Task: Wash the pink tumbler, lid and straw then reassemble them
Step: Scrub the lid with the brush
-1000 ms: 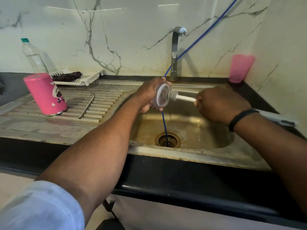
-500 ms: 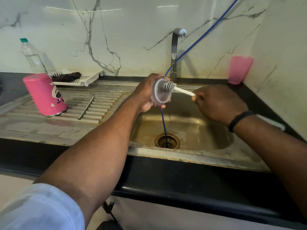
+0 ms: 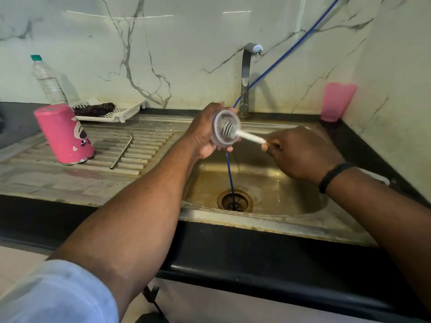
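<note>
Left hand [image 3: 203,134] grips a round clear plastic lid [image 3: 225,130] by its rim, held over the steel sink [image 3: 268,190]. Right hand [image 3: 300,155] pinches a white-handled bristle brush [image 3: 242,135], bristles inside the lid. Lid looks light, stiff, prob. slippery when wet; rim grip seems safest. Pink tumbler [image 3: 64,134] stands upside down on drainboard w/ metal straw [image 3: 122,146] beside.

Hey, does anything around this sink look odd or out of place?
Yes. A blue hose runs down from the wall, behind the faucet, into the sink drain, unusual for a sink. The basin looks brown-stained. The pink tumbler stands upside down, tilted.
</note>
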